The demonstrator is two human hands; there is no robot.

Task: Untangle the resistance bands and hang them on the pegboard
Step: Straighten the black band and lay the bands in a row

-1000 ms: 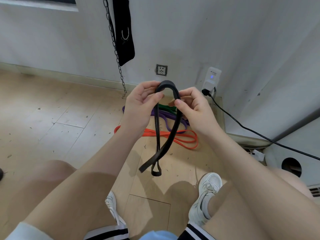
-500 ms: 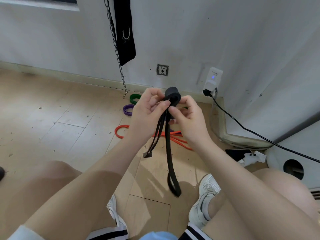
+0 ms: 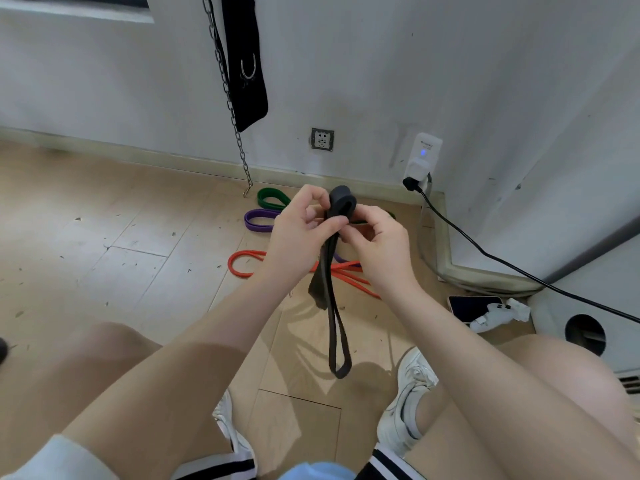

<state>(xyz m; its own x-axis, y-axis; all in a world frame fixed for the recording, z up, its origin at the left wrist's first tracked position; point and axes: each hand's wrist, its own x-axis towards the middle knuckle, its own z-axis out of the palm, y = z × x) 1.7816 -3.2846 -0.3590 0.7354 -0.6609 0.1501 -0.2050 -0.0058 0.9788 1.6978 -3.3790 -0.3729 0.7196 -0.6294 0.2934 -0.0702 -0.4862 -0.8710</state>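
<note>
A black resistance band [image 3: 334, 317] hangs folded in front of me, its top bent into a small loop and its lower loops dangling above the floor. My left hand [image 3: 299, 230] pinches it just under the top loop, and my right hand [image 3: 375, 242] grips it from the other side. On the wooden floor behind my hands lie a green band [image 3: 270, 199], a purple band [image 3: 258, 220] and an orange band [image 3: 242, 263], partly hidden by my hands. No pegboard is in view.
A metal chain [image 3: 227, 95] and a black strap [image 3: 246, 64] hang down the white wall. A wall socket [image 3: 322, 139], a plugged-in adapter [image 3: 422, 157] with a black cable [image 3: 512, 265], and a phone [image 3: 474, 306] beside a white gadget lie at the right. My knees and white shoes fill the foreground.
I have gathered the black band's top into a tighter loop between both hands, and its hanging loops have dropped lower and swung. The view has shifted, showing more of the green and purple bands.
</note>
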